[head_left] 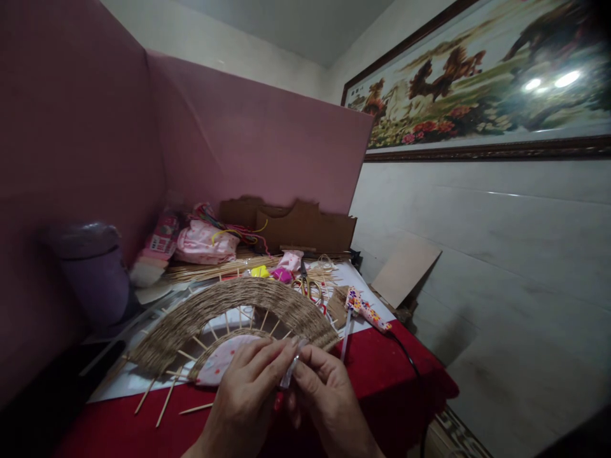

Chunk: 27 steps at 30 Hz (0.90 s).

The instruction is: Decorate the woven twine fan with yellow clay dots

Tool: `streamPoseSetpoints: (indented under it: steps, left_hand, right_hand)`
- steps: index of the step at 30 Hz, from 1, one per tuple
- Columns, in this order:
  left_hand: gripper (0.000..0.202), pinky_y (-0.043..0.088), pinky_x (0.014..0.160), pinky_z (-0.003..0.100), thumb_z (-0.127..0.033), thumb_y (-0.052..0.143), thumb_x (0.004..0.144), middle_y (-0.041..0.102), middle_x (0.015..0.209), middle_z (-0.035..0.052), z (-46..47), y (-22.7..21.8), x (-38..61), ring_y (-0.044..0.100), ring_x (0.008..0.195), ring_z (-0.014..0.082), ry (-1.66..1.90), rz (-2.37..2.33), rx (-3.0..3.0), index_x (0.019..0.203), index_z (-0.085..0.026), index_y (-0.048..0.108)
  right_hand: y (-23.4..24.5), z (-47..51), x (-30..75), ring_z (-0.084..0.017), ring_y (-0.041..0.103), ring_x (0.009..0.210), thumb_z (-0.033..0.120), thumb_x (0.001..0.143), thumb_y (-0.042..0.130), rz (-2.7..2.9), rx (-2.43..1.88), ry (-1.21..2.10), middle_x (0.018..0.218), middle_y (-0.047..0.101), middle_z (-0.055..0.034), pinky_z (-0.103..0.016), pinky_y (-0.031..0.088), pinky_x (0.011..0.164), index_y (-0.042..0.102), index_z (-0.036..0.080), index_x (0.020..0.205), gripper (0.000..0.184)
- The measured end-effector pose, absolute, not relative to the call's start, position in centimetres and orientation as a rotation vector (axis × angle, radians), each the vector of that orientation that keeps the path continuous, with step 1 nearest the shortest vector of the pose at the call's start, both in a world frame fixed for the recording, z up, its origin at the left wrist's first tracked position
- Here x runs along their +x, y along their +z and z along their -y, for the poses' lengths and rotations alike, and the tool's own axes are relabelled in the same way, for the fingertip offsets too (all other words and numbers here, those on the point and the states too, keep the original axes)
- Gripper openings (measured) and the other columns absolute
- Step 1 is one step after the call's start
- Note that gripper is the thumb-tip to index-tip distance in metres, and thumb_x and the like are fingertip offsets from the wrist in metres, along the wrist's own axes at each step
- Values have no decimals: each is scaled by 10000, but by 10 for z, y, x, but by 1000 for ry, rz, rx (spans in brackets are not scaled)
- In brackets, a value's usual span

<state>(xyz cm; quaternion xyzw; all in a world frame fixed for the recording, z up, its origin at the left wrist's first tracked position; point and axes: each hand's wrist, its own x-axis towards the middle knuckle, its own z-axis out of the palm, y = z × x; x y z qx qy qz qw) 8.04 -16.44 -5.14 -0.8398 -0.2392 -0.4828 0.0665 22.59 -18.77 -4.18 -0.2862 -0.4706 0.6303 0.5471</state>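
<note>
Got a clear plastic bit (pixel 287 379) pinched between my left fingers (pixel 279 361) and right fingers (pixel 309 378). Woven fan (pixel 238 295) sits just beyond, long axis crosswise, nearer my left.

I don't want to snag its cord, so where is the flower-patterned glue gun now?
In the head view, the flower-patterned glue gun lies on the right side of the table, right of the woven arc and beyond the right hand.
</note>
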Motion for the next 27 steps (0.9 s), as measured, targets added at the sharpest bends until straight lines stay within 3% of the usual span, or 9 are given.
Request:
streamPoseSetpoints:
  steps: [27]
  left_hand:
    - [419, 496, 796, 332, -131, 413, 897, 667, 1071, 107, 168, -50, 88, 555, 998, 197, -1426, 747, -2498, 1315, -151, 440]
  right_hand:
    - [-46, 188, 228, -44, 432, 415, 351, 794, 639, 1060, -606, 1484, 530, 519, 24, -157, 365, 408, 573, 105, 757, 257]
